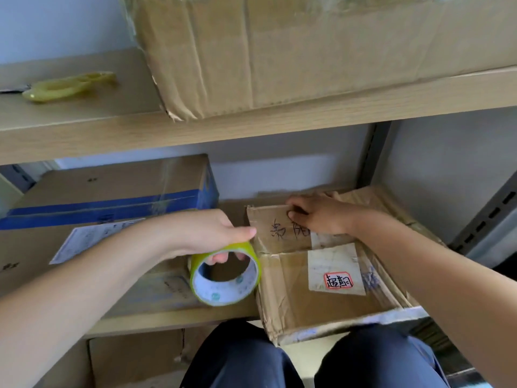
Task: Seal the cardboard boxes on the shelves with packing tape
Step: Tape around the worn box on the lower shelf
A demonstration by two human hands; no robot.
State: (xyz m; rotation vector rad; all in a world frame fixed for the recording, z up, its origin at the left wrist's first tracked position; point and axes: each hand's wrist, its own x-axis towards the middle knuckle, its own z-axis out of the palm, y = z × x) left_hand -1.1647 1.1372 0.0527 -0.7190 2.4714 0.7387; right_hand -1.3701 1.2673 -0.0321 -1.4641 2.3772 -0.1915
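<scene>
We look down from head height at a set of wooden shelves (307, 119). Our left hand (207, 233) grips a roll of tape (225, 274), yellow-green with a pale inner core: the fingers curl through the hole and the thumb lies over the top. The roll hangs just beside the left edge of a worn cardboard box (321, 275) on the middle shelf. Our right hand (316, 215) rests on the far flap of that box, fingers bent and pressing down near some handwritten black marks; it seems to hold nothing, though the fingertips are partly hidden. A white label with a red-framed sticker (338, 280) lies on the box top.

To the left stands a bigger box with blue tape (112, 197), carrying a white paper label (89, 239). On the upper shelf sits a large box (307, 51), and well to its left a yellow-green plastic tool (67, 86), blurred. Our knees in dark blue trousers (246, 359) fill the bottom edge.
</scene>
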